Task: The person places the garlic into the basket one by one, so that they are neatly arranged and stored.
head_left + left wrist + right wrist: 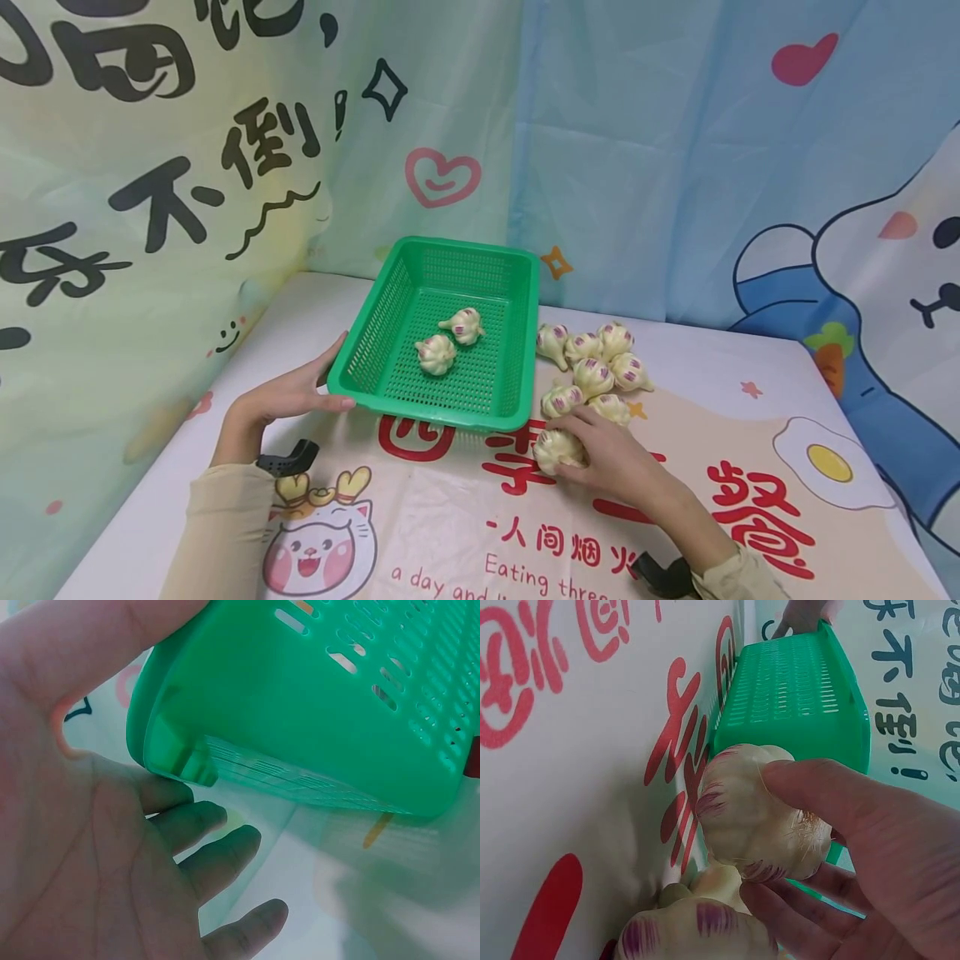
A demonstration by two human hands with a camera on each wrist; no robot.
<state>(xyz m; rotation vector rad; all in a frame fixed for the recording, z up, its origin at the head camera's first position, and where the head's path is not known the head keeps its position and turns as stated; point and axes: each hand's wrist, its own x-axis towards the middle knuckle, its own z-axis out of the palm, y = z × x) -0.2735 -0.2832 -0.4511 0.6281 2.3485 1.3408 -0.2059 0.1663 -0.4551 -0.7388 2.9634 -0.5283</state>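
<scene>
Garlic bulb (553,452) sits pinched in the fingers of the right hand (617,455); green basket (435,412) lies beyond, leftward. Left hand (298,390) holds its near-left corner between thumb and fingers.

Printed sheets formed the walls: a pale yellow-green sheet (82,367) with black lettering (167,196) hung at left, and a creased blue-green sheet (615,192) bearing a solid red heart (804,61) and a white cartoon animal (873,237) extended behind. The white-and-beige tabletop (431,508) carried red characters (761,496), a smiling cat (341,542) and a fried egg (828,463), all printed.
</scene>
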